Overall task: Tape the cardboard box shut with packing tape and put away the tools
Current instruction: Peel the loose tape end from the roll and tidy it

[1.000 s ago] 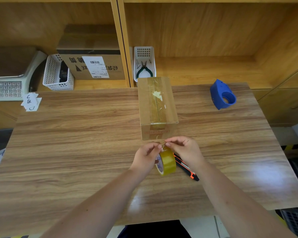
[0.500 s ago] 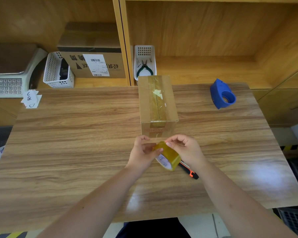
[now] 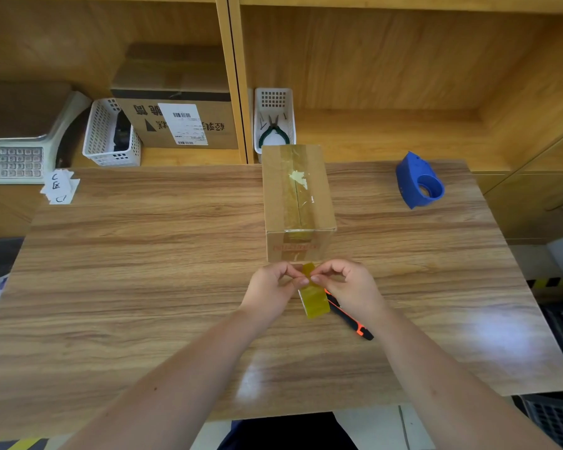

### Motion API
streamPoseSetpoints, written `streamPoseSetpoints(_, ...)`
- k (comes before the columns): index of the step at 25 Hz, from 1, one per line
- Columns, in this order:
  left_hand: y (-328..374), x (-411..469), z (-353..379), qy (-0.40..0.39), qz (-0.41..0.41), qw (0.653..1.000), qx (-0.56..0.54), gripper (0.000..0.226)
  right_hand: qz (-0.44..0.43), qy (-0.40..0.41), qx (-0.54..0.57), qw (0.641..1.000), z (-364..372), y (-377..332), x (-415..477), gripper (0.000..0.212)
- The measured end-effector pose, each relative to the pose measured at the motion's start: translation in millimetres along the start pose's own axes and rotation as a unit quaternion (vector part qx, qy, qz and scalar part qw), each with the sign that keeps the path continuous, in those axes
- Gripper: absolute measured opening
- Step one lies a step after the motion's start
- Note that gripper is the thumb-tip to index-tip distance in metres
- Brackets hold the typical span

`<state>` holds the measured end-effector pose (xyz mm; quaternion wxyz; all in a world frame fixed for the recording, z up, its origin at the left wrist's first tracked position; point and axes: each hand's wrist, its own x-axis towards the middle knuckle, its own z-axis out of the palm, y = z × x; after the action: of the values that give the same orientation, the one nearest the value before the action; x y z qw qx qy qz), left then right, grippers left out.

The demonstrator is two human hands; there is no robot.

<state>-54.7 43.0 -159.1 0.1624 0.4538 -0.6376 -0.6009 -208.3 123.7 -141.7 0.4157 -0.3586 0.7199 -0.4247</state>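
A narrow cardboard box [image 3: 296,203] stands lengthwise on the wooden table [image 3: 143,287], with clear tape running along its top seam and down its near end. Just in front of it, my left hand [image 3: 270,292] and my right hand [image 3: 348,287] both pinch the yellowish roll of packing tape [image 3: 314,295], held edge-on above the table, fingertips meeting at its top. A black and orange utility knife [image 3: 355,323] lies on the table under my right wrist, partly hidden. A blue tape dispenser [image 3: 418,181] sits at the far right.
On the shelf behind the table, a white basket [image 3: 273,102] holds green-handled pliers [image 3: 273,131]. To its left are a larger labelled carton [image 3: 176,125], another white basket [image 3: 108,138], a weighing scale [image 3: 17,157] and paper slips [image 3: 59,186].
The tape roll has turned from showing its open side to edge-on. Both hands stayed in front of the box, and their fingertips now meet on the roll's top edge.
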Motion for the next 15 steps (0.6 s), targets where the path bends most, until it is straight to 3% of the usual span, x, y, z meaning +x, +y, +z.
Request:
streamPoseSetpoints(3,2.2,-1.4,-1.2,-0.006,-0.019,1.0,-0.02,0.017,0.006,-0.003,0.008,1.0,3.2,-3.0,-2.4,0.016)
streamPoseSetpoints(5,0.7,-2.0,-1.9,-0.055,-0.073,0.994,-0.056,0.069,0.009,-0.004,0.017,1.0,4.0,-5.6,-2.4,0.02)
streamPoseSetpoints(7,-0.6,0.1,-1.8,-0.067,-0.14,0.986,-0.054,0.095,0.003,-0.008,0.024,1.0,6.3,-7.4,-2.2,0.016)
streamPoseSetpoints(12,-1.8,6.8,-0.8,-0.062,-0.172,0.973,-0.141,0.058,0.012,-0.004,0.033,0.999,10.1,-8.4,-0.9,0.01)
streamPoseSetpoints(15,-0.8,8.6,-2.6,-0.047,-0.166,0.978,-0.116,0.067,0.005,0.007,0.018,1.0,9.9,-7.7,0.8,0.008)
